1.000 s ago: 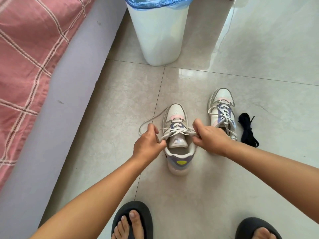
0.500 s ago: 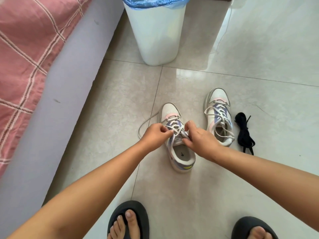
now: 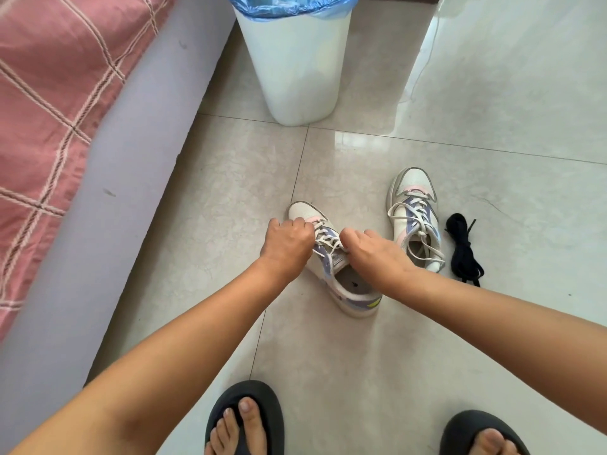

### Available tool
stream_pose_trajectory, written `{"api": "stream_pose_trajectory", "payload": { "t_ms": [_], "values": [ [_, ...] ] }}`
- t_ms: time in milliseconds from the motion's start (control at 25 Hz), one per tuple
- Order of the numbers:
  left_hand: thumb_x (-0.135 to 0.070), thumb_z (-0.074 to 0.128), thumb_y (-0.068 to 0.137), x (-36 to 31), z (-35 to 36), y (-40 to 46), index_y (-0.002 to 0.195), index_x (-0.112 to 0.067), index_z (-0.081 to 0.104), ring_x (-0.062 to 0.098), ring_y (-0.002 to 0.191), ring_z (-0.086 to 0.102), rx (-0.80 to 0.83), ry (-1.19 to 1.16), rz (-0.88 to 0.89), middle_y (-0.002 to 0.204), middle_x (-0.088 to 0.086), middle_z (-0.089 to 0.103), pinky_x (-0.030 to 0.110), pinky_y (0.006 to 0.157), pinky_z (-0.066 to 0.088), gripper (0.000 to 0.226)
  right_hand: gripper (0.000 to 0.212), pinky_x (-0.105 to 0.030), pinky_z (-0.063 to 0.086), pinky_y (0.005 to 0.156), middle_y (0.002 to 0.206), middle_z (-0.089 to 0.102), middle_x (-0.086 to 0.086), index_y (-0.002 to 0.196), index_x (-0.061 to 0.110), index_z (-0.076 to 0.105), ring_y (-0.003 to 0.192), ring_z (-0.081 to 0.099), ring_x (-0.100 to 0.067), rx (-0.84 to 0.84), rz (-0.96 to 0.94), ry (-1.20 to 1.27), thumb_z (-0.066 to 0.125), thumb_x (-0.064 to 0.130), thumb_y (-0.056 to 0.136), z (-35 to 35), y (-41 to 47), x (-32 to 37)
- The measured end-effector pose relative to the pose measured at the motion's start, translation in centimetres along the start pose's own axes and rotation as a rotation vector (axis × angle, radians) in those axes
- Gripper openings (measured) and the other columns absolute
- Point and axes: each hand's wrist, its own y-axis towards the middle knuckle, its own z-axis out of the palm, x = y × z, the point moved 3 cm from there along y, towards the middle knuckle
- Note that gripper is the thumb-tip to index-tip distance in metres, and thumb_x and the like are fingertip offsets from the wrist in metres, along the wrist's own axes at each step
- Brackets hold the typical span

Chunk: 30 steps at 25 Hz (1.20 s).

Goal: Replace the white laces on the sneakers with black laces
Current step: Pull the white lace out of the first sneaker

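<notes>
Two white sneakers with purple and pink panels stand on the tiled floor. The near sneaker [image 3: 353, 290] sits under both my hands, its white lace [image 3: 328, 239] still crossing the eyelets. My left hand [image 3: 289, 241] is closed on the lace at the shoe's left side near the toe. My right hand [image 3: 374, 251] pinches the lace at the right side. The second sneaker [image 3: 412, 218] stands to the right, laced in white. A bundle of black laces [image 3: 463, 249] lies on the floor right of it.
A white bin [image 3: 295, 60] with a blue liner stands behind the shoes. A bed with a pink checked cover [image 3: 49, 93] and a grey side runs along the left. My feet in black slippers [image 3: 244, 418] are at the bottom edge.
Both hands have moved forward along the near sneaker toward its toe. The loose loop of white lace that lay on the floor to the left is out of sight now.
</notes>
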Motion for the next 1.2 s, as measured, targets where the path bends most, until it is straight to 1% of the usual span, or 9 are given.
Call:
{"api": "stream_pose_trajectory", "payload": {
  "t_ms": [80,160,280,480,600,680,840,1000,1200],
  "values": [
    [-0.02,0.075,0.062,0.3,0.7,-0.3,0.064,-0.012,0.06,0.021,0.045,0.056,-0.169,-0.14,0.078,0.06,0.002,0.055,0.023,0.045,0.037,0.017,0.025,-0.032,0.032,0.06,0.101,0.055,-0.005,0.111,0.011,0.044,0.095,0.052,-0.026,-0.092,-0.029,-0.122,0.053,0.007,0.089,-0.4,0.9,-0.5],
    [-0.023,0.053,0.078,0.7,1.5,-1.0,0.073,-0.009,0.063,0.026,0.053,0.055,-0.244,-0.377,0.223,0.07,0.008,0.055,0.027,0.044,0.039,0.019,0.028,-0.03,0.035,0.051,0.081,0.058,-0.008,0.095,0.008,0.052,0.07,0.057,-0.027,-0.3,-0.074,-0.162,0.069,0.006,0.072,-1.6,1.1,-1.0],
    [-0.027,0.049,0.078,0.8,1.8,-1.8,0.085,-0.012,0.064,0.028,0.066,0.054,-0.279,-0.41,0.317,0.082,0.01,0.056,0.031,0.051,0.043,0.022,0.007,-0.031,0.041,0.046,0.064,0.054,-0.007,0.078,0.008,0.056,0.052,0.053,-0.026,-0.506,-0.172,-0.117,0.056,0.015,0.078,-1.9,-0.2,0.0],
    [-0.023,0.053,0.076,-0.6,1.6,-0.9,0.074,-0.012,0.067,0.02,0.089,0.045,-0.378,-0.298,0.286,0.091,0.009,0.061,0.032,0.063,0.039,0.019,0.037,-0.021,0.036,0.037,0.057,0.061,-0.006,0.061,0.008,0.058,0.05,0.061,-0.024,-0.241,-0.093,-0.031,0.087,0.032,0.058,-0.1,-1.2,1.9],
    [-0.013,0.051,0.075,-0.5,1.2,-0.7,0.069,-0.011,0.064,0.022,0.094,0.043,-0.439,-0.243,0.332,0.09,0.008,0.059,0.031,0.07,0.029,0.015,0.031,-0.03,0.037,0.064,0.103,0.066,-0.01,0.1,0.007,0.059,0.096,0.062,-0.028,-0.092,0.068,0.008,0.052,0.036,0.093,-1.1,-0.8,1.6],
    [-0.005,0.046,0.068,1.2,1.1,-0.9,0.069,-0.011,0.064,0.025,0.094,0.043,-0.481,-0.153,0.346,0.086,0.011,0.062,0.033,0.071,0.029,0.019,0.033,-0.03,0.034,0.07,0.117,0.061,-0.008,0.111,0.009,0.053,0.107,0.057,-0.028,-0.047,0.098,0.033,0.039,0.036,0.098,-1.0,-0.7,1.3],
    [-0.004,0.064,0.058,3.0,1.9,-1.7,0.074,-0.013,0.066,0.029,0.096,0.053,-0.383,0.112,0.407,0.097,0.013,0.063,0.038,0.077,0.033,0.019,0.032,-0.033,0.037,0.073,0.12,0.06,-0.007,0.115,0.009,0.049,0.109,0.057,-0.026,-0.033,0.041,-0.048,0.036,0.034,0.099,-0.5,-0.5,1.2],
    [-0.037,0.054,0.076,0.2,1.6,-1.2,0.075,-0.014,0.066,0.021,0.095,0.047,-0.401,-0.144,0.259,0.097,0.009,0.064,0.035,0.079,0.032,0.026,0.032,-0.037,0.041,0.078,0.117,0.061,-0.008,0.114,0.008,0.05,0.108,0.058,-0.028,-0.043,0.032,-0.006,0.037,0.034,0.099,-0.2,-0.1,1.1],
    [-0.026,0.048,0.074,-1.2,1.3,-0.4,0.066,-0.011,0.064,0.02,0.091,0.042,-0.444,-0.238,0.148,0.091,0.009,0.064,0.034,0.08,0.029,0.023,0.031,-0.036,0.041,0.075,0.115,0.061,-0.007,0.112,0.009,0.049,0.106,0.058,-0.027,-0.067,0.011,0.004,0.038,0.034,0.099,-0.3,-0.1,0.9]
  ]
}}
